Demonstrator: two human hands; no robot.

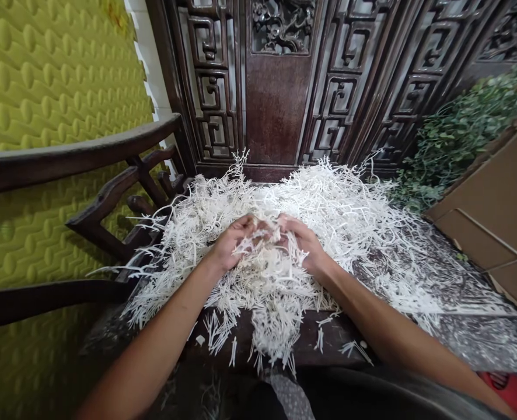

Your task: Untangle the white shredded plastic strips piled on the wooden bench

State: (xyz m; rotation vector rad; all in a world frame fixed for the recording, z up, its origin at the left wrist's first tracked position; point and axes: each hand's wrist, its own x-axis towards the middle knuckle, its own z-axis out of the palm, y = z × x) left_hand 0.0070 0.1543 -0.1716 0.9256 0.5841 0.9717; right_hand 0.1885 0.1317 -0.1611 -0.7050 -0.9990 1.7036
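A large heap of white branching plastic sprigs (341, 204) covers the dark wooden bench in front of me. Over the heap's middle, my left hand (237, 240) has its fingers curled round some of the white sprigs. Just to its right, my right hand (301, 238) is closed on white sprigs too, and strands stick out below its fingers. Both hands are close together, with a tangle of white pieces (271, 233) between them. The exact pieces inside the fingers are partly hidden and blurred. Loose bits (233, 352) lie along the front edge.
A carved dark wooden screen (278, 108) rises behind the bench. On the left are a curved wooden armrest (79, 143) and a yellow textured wall (57, 76). At right stand green artificial foliage (464, 128) and a cardboard box (499, 204) beside clear plastic film (490, 344).
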